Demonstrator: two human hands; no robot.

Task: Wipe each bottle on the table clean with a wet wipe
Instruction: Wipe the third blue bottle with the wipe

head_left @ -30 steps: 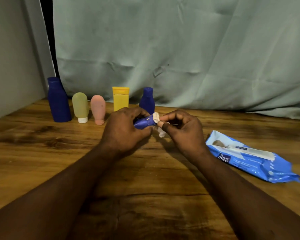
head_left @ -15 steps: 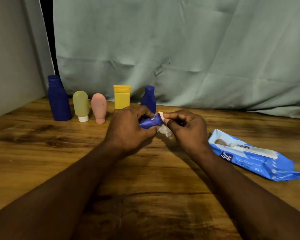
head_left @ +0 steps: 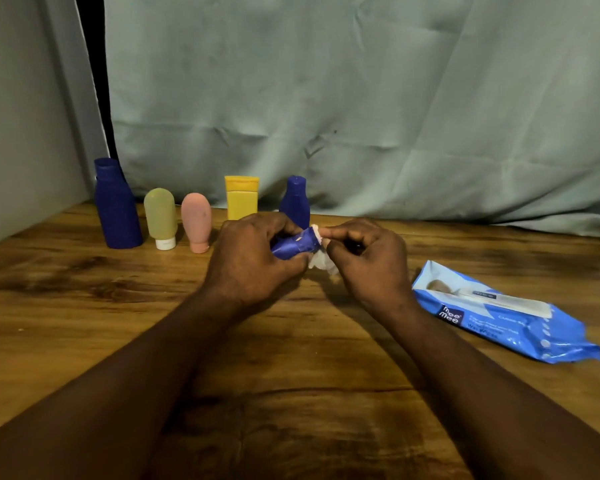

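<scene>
wood table [head_left: 84, 323], grey drape behind. centre frame: left hand [head_left: 253, 261] grips small blue bottle [head_left: 293, 245]; right hand [head_left: 368, 258] pinches wipe [head_left: 321, 261] on its end. step: wiping. next likely: turn bottle, finish, swap.

Far edge, left half: five bottles upright in a row: tall dark blue bottle [head_left: 116, 206], green bottle [head_left: 160, 216], pink bottle [head_left: 196, 221], yellow bottle [head_left: 241, 197], small blue bottle [head_left: 294, 202]. Narrow gaps between them. Cloth backdrop [head_left: 361, 116] hangs just behind the row; wall panel [head_left: 21, 116] closes the left side.

Centre: left hand [head_left: 250, 265] grips the held blue bottle [head_left: 291, 245], right hand [head_left: 368, 261] pinches a wipe [head_left: 321, 262] at its end. Both hands together block the near approach to the yellow and small blue ones.

Right: wipes pack [head_left: 499, 311] lies flat, well apart from the row.

Surface [head_left: 84, 306] open at near left, and far right between pack and cloth.
</scene>
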